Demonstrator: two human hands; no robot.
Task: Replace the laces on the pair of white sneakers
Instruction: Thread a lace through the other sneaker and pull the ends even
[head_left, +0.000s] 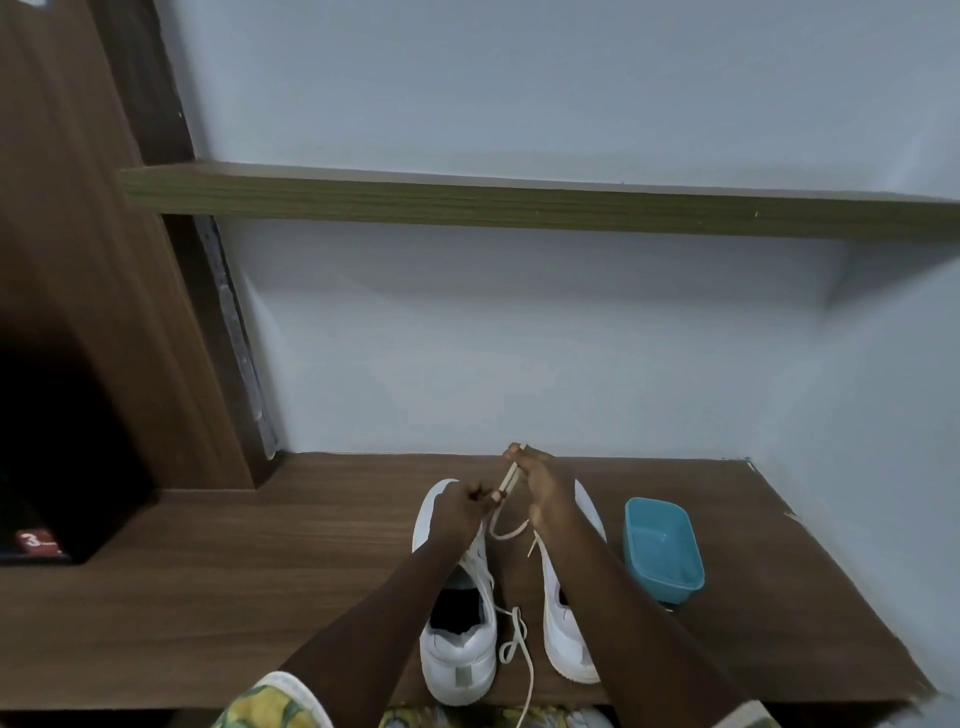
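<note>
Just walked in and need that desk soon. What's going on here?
A person works on shoelaces at the wooden desk. The left hand and right hand pinch one lace, taut between them. A loose lace trails from the left sneaker over the desk edge. A blue tub sits beside the right sneaker.

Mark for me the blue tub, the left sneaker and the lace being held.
blue tub (661, 552): head view, inner floor.
left sneaker (453, 656): head view, heel.
lace (507, 479): head view, taut stretch above the sneakers.
</note>
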